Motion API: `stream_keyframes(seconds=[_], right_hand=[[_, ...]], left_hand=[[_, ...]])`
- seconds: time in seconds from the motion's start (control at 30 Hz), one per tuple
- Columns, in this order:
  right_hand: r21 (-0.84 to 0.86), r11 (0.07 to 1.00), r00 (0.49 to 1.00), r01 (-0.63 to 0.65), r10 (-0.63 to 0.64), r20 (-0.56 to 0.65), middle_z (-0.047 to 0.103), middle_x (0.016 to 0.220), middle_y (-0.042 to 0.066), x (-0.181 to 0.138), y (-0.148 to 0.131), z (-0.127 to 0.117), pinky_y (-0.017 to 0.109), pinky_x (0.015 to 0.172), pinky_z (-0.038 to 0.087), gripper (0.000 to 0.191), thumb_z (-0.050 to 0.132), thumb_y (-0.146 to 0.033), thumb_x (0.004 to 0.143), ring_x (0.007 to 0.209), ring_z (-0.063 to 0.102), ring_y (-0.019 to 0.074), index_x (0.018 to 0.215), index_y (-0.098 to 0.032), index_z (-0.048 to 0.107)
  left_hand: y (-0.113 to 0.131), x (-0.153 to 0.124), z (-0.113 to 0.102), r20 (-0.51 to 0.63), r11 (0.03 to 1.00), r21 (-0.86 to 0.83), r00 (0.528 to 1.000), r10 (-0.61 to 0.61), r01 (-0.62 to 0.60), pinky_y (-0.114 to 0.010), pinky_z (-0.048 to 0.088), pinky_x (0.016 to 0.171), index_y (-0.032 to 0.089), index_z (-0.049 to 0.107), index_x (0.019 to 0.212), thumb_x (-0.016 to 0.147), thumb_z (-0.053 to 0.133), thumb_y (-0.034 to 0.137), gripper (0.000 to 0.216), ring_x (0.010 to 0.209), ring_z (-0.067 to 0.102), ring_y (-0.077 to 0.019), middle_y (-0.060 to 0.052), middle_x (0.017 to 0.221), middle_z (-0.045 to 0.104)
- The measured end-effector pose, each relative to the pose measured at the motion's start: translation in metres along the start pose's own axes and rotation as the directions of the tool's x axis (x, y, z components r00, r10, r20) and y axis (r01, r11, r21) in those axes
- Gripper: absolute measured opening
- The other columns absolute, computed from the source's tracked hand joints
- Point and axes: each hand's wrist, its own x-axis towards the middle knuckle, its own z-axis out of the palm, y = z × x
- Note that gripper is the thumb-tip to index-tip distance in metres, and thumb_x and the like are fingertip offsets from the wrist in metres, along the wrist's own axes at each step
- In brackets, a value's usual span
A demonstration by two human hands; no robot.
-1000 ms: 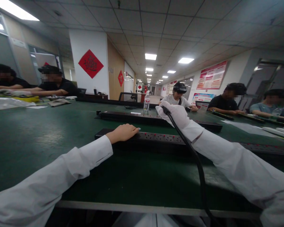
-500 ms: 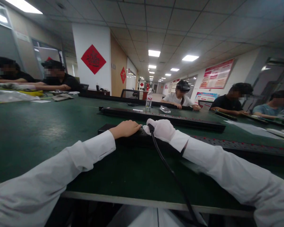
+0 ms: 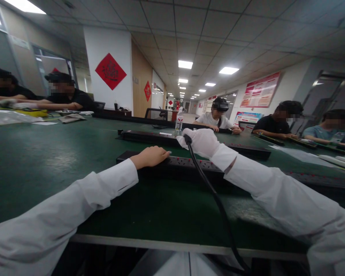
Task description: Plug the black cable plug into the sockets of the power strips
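My left hand [image 3: 150, 156] is bare and lies flat, palm down, on the left end of a long black power strip [image 3: 186, 165] on the green table [image 3: 46, 161]. My right hand [image 3: 200, 142] wears a white glove and is closed around the plug end of a black cable [image 3: 215, 199]. It hovers a little above the strip, just right of my left hand. The cable runs down from the glove and over the table's near edge. Both arms are in white sleeves.
A second black power strip [image 3: 149, 137] lies farther back, with a water bottle [image 3: 179, 121] behind it. More strips extend to the right [image 3: 319, 180]. Several people sit around the table: two at the far left [image 3: 63, 96], others at the back and right [image 3: 218, 117].
My right hand, which had dropped to the strip beside my left hand half a second ago, has lifted up and slightly right with the cable. My left hand has stayed put.
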Motion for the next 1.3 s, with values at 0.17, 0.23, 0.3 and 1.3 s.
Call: stream_keyframes(seconds=[0.17,0.23,0.3,1.3], right_hand=[[0.048,0.999,0.991,-0.024,0.017,0.136,0.064,0.064,0.004,-0.028,-0.014,0.025,0.023,0.051,0.023,0.050,0.021,-0.055,0.085,0.060,0.057,0.0155,0.091,-0.022,0.058],[0.034,0.999,0.987,-0.038,0.032,0.160,0.064,0.064,0.004,-0.031,-0.014,0.029,0.023,0.051,0.024,0.052,0.020,-0.057,0.085,0.059,0.057,0.0156,0.091,-0.023,0.058],[0.024,0.999,0.983,-0.023,0.018,0.184,0.063,0.063,0.003,-0.030,-0.012,0.028,0.023,0.051,0.024,0.053,0.018,-0.059,0.084,0.058,0.057,0.0160,0.092,-0.024,0.058],[-0.004,0.992,0.948,0.129,-0.122,0.293,0.064,0.070,0.010,-0.023,-0.021,0.006,0.026,0.055,0.032,0.053,0.022,-0.058,0.083,0.066,0.060,0.0218,0.089,-0.017,0.056]], left_hand=[[-0.003,0.002,0.001,-0.001,0.995,0.064,0.998,0.070,-0.070,-0.034,0.045,0.072,0.022,0.053,0.109,0.090,0.020,0.040,0.043,0.088,0.058,-0.0233,-0.010,0.104,0.061],[-0.004,0.003,0.001,0.004,0.997,0.045,0.998,0.060,-0.060,-0.034,0.044,0.073,0.022,0.054,0.108,0.090,0.018,0.042,0.045,0.088,0.058,-0.0228,-0.009,0.103,0.061],[-0.004,0.004,0.002,-0.005,0.996,0.052,0.997,0.072,-0.072,-0.034,0.044,0.073,0.022,0.054,0.108,0.091,0.017,0.041,0.045,0.089,0.058,-0.0231,-0.010,0.104,0.061],[-0.006,0.004,0.004,-0.005,0.991,0.087,0.995,0.099,-0.098,-0.035,0.043,0.076,0.022,0.052,0.112,0.091,0.024,0.036,0.038,0.093,0.056,-0.0244,-0.010,0.108,0.059]])
